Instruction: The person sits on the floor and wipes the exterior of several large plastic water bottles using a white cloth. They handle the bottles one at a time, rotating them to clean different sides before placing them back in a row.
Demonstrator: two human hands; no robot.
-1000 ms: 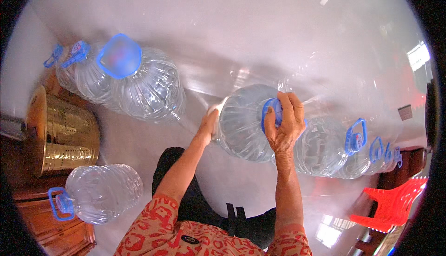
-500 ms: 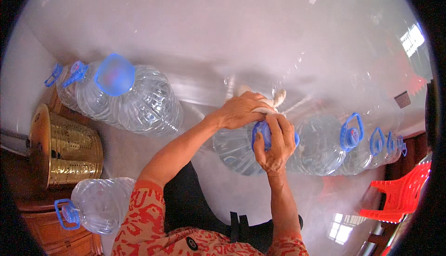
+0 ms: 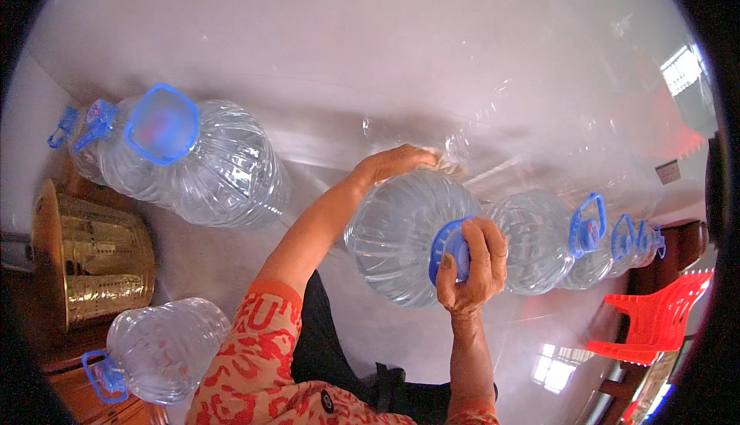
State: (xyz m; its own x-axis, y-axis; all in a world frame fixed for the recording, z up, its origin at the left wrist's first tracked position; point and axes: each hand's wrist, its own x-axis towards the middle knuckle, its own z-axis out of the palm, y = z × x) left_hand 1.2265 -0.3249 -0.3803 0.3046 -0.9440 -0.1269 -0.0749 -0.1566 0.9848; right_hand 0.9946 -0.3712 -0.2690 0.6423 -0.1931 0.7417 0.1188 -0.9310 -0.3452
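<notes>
A large clear water bottle (image 3: 397, 232) stands in front of me, its blue cap and handle (image 3: 447, 251) toward me. My right hand (image 3: 476, 267) is closed round that cap, with the thumb on the near side. My left hand (image 3: 401, 161) reaches over the far side of the bottle and presses a pale cloth (image 3: 447, 164) to its wall. Part of the cloth and the left fingertips are hidden behind the bottle.
More clear bottles (image 3: 528, 232) stand in a row to the right, others (image 3: 231, 167) to the left. One bottle (image 3: 166, 348) lies lower left by wooden furniture (image 3: 96, 402). A gold perforated drum (image 3: 104, 259) is at left, a red plastic chair (image 3: 651, 317) at right.
My left hand and the cloth have gone from the bottle's top, beside the cap, to its far side. My right hand has shifted down and right with the cap, tilting the bottle.
</notes>
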